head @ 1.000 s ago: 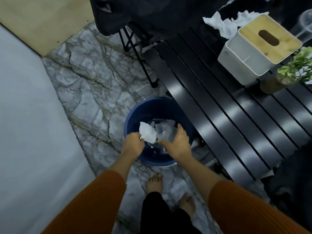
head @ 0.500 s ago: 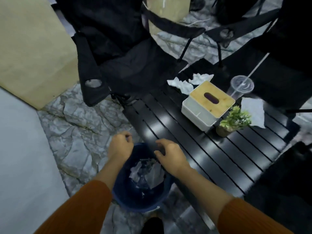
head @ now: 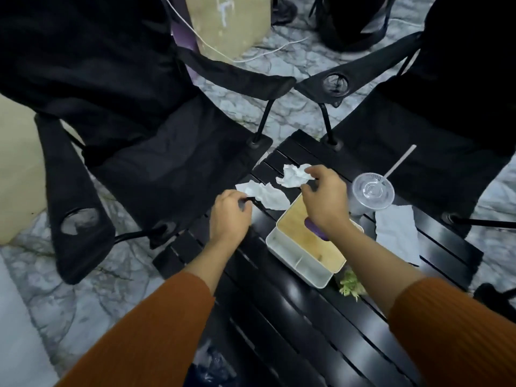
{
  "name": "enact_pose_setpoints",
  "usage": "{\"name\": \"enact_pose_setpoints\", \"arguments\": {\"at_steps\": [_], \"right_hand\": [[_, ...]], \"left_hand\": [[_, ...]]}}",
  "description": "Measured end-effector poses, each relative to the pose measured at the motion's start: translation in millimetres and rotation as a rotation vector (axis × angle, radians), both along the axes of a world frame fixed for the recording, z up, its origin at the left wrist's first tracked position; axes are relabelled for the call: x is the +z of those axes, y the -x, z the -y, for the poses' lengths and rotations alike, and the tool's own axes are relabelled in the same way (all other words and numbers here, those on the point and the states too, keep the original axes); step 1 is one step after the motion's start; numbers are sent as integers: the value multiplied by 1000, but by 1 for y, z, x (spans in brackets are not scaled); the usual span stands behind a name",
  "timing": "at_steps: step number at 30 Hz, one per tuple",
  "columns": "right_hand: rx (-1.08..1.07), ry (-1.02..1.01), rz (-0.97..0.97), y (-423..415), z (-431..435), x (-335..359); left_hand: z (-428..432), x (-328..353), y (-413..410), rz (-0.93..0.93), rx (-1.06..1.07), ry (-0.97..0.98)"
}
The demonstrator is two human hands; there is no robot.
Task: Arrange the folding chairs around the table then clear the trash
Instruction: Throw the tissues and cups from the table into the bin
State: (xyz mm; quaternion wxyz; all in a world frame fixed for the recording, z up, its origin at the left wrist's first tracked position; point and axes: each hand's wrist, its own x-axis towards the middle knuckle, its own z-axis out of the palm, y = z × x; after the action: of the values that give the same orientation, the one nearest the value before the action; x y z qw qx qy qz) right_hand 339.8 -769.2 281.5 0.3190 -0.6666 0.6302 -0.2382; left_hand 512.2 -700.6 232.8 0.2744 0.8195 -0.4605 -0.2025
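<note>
A person in rust-orange ribbed sleeves reaches both hands over a black slatted metal bench (head: 293, 311), seen from above. The left hand (head: 230, 216) is curled almost closed, its fingertips pinching the near edge of a flattened white crumpled tissue (head: 265, 195) that lies on the bench top. The right hand (head: 325, 201) hovers just beyond, thumb and forefinger closed on a second white crumpled tissue (head: 293, 175), which sits at the far end of the bench, close to the first.

Under the right wrist stands a white rectangular tissue box with a pale wooden lid (head: 300, 248). Just beside its near corner, partly hidden by the right forearm, is a small green potted plant (head: 349, 284). To the right of the box stands a clear plastic cup with a domed lid and a straw (head: 371, 192), and beside that lies a flat white paper napkin (head: 396, 233).

Two black fabric folding chairs face the bench's far end: one on the left (head: 134, 129), one on the right (head: 413, 124), each with a cup holder in an armrest. The chairs' front edges stand close against the bench. The floor (head: 55, 289) is grey marble-patterned tile. At the bottom edge, between the arms, part of a dark blue bin (head: 208, 364) holding clear plastic shows.
</note>
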Motion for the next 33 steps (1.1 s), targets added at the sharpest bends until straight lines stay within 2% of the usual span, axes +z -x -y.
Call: {"name": "enact_pose_setpoints", "arguments": {"at_steps": [5, 11, 15, 17, 22, 26, 33], "right_hand": [[22, -143, -194, 1, 63, -52], [234, -321, -336, -7, 113, -98], [348, -401, -456, -12, 137, -113], [374, -365, -521, -15, 143, -119], [175, -334, -383, -10, 139, -120], [77, -283, -224, -9, 133, -101], [47, -141, -37, -14, 97, -51]], "left_hand": [[51, -48, 12, 64, -54, -129], [83, -82, 17, 145, -167, -232], [84, -91, 17, 42, -195, -176], [85, -93, 18, -11, -199, -140], [85, -89, 16, -148, -86, -103], [80, -78, 10, -184, 38, -46], [58, -43, 0, -202, 185, 82]]}}
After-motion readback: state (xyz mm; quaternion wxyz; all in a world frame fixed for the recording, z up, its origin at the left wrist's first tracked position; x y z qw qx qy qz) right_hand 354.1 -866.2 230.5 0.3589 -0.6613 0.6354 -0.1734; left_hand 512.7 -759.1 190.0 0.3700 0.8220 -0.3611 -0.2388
